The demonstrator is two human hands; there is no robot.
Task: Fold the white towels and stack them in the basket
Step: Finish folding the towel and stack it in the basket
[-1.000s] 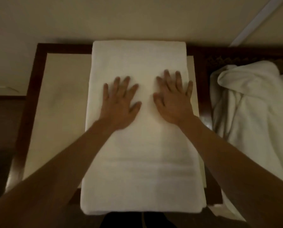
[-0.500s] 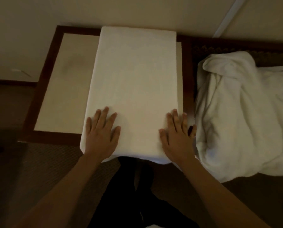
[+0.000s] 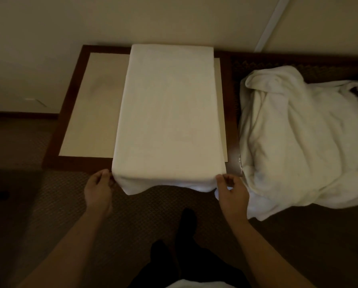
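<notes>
The near end of the long white towel [image 3: 169, 113] is now gripped at both corners. A second ago both hands were laid flat on top of it to smooth it. Since then they have been slid down to the edge that hangs off the table [image 3: 55, 161]. The near left corner is pinched by the left hand [image 3: 99, 187], and the near right corner is pinched by the right hand [image 3: 231, 190], with the fingers curled onto the cloth. Between the two grips the hanging edge is seen to sag a little.

From this it can be judged that the smoothing is finished and the next fold is about to be made. Most likely the near end will be lifted and carried away from the grips, up to the far end by the wall. Both corners will need to be kept level, or the fold will be made crooked.

Beyond the grips, the rest of the towel is spread flat along the table, right up to the far edge.

To the right of the right grip, a heap of loose white towels [image 3: 298, 138] is seen, not yet folded. A dark woven rim [image 3: 267, 62] can be made out behind the heap. It may be the basket, but this cannot be told for sure. No folded towels can be seen stacked in anything, so much of the job is judged to be left.
</notes>
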